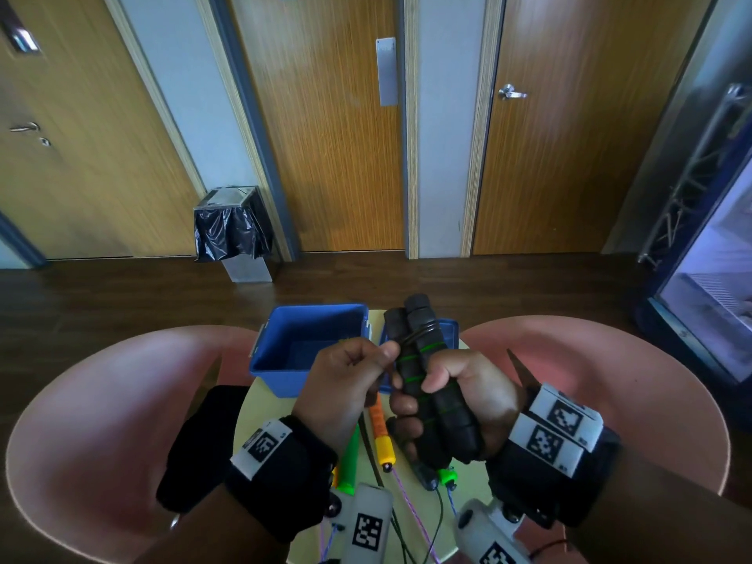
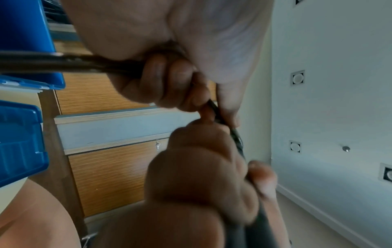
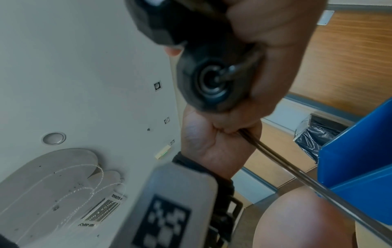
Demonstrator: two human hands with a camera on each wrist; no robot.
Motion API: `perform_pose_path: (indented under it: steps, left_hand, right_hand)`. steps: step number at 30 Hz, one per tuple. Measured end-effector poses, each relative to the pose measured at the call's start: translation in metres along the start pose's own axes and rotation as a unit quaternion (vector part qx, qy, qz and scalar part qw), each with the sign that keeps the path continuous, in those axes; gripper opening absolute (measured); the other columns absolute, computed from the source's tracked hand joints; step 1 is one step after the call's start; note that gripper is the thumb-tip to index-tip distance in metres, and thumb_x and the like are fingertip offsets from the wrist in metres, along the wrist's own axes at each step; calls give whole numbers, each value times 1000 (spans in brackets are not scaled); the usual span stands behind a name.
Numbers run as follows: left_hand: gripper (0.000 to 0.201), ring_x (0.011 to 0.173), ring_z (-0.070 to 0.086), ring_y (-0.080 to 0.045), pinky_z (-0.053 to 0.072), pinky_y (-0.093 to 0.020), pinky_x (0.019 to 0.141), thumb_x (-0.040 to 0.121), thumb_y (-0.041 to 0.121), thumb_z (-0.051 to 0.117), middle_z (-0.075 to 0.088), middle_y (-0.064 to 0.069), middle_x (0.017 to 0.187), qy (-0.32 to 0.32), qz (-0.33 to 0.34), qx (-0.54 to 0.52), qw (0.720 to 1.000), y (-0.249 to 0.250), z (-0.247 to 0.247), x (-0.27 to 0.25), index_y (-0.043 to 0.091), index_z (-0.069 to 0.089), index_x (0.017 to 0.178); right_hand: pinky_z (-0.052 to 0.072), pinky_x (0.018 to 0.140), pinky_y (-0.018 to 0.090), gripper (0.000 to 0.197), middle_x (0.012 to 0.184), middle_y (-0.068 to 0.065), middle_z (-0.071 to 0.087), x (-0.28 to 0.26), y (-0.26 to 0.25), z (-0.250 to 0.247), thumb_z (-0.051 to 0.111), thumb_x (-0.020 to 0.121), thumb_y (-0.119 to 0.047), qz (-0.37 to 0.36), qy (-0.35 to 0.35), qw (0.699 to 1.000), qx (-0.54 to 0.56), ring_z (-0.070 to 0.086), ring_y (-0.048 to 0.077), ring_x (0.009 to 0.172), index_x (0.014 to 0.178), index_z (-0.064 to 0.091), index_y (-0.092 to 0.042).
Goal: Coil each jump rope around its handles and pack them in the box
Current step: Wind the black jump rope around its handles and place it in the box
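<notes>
My right hand [image 1: 451, 396] grips the two black foam handles [image 1: 423, 360] of a jump rope side by side, upright above the small table. Thin dark cord is wound around their upper part. My left hand [image 1: 350, 376] pinches that black cord [image 2: 214, 109] right beside the handles, with a doubled length of it [image 3: 275, 159] trailing back from the fist. The handle ends [image 3: 210, 82] fill the right wrist view. The open blue box [image 1: 309, 348] stands just beyond my left hand; its inside looks bare.
On the yellow table [image 1: 244, 421] below my hands lie an orange-and-yellow handle [image 1: 380, 429], a green handle [image 1: 350, 462] and loose cords. The blue lid [image 1: 449, 331] lies right of the box. Pink chairs [image 1: 101, 400] flank the table. A lined bin [image 1: 232, 230] stands by the doors.
</notes>
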State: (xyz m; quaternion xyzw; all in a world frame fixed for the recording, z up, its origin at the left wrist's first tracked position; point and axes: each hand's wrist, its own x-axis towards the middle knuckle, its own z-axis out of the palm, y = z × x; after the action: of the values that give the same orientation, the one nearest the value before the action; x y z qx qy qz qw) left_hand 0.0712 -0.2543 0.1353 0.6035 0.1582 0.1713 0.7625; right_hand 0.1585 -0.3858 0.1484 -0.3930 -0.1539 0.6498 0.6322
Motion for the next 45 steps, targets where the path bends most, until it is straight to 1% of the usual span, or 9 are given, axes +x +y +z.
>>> perform_pose_path:
  steps: [7,12,16,23,29,33,36,40,45]
  left_hand:
    - [33,35,43,-12,36,-17,39,74,25,73,54,-8,50,-63,-15,-15,998,2,-17,7,12,51,54]
    - [74,49,54,-9,46,-21,49,63,52,87,55,1,56,-125,6,-92,988,1,-16,10,1,55,106]
    - [67,115,63,-27,51,-39,98,82,50,67,66,-17,121,-168,-6,-98,981,9,-10,9,16,50,137]
    - [62,88,65,-29,54,-36,80,73,36,72,65,-19,94,-180,38,-101,978,29,-7,5,6,53,123]
    - [65,67,68,-24,56,-33,65,62,30,78,68,-22,82,-145,89,-77,982,35,-15,12,1,54,115]
    - [46,74,68,-19,54,-36,72,65,24,79,70,-8,80,-15,110,6,994,32,-17,16,11,61,106]
    - [32,73,65,-8,53,-34,72,73,25,79,68,10,73,52,131,49,989,23,-8,15,18,62,99]
    - [16,71,62,0,49,-16,66,84,22,76,68,15,70,60,139,101,983,14,-10,14,16,66,95]
    - [30,77,69,-4,52,-16,68,79,13,77,75,5,81,6,121,73,990,9,-24,7,5,66,106]
  right_hand:
    - [38,68,37,32,73,7,44,-1,4,8,63,58,-18,-17,-51,999,-4,45,23,63,88,53,-11]
    - [41,71,36,29,74,4,46,5,2,19,50,66,-20,2,-101,994,47,47,20,64,93,48,-10]
    - [41,68,31,31,72,-1,49,11,2,31,39,64,-25,1,-154,986,69,48,15,62,92,45,-14]
    - [50,72,35,32,84,11,65,9,5,37,48,76,-23,-47,-176,979,91,63,26,72,103,45,-7]
    - [55,61,33,48,77,15,64,9,5,33,68,73,-26,-108,22,993,-44,64,29,66,113,56,-3]
    - [48,64,23,35,76,-9,61,8,-2,35,82,71,-33,-165,147,882,-417,62,9,71,99,63,-23]
    - [39,54,28,30,73,-1,49,15,2,32,73,67,-24,-124,221,844,-473,49,16,60,87,50,-24]
    - [37,59,32,25,67,10,45,14,6,32,60,53,-18,-69,231,884,-400,46,21,60,74,47,-15]
    - [39,45,23,42,66,10,44,2,18,24,59,55,-7,5,113,984,-141,47,22,46,96,49,-5]
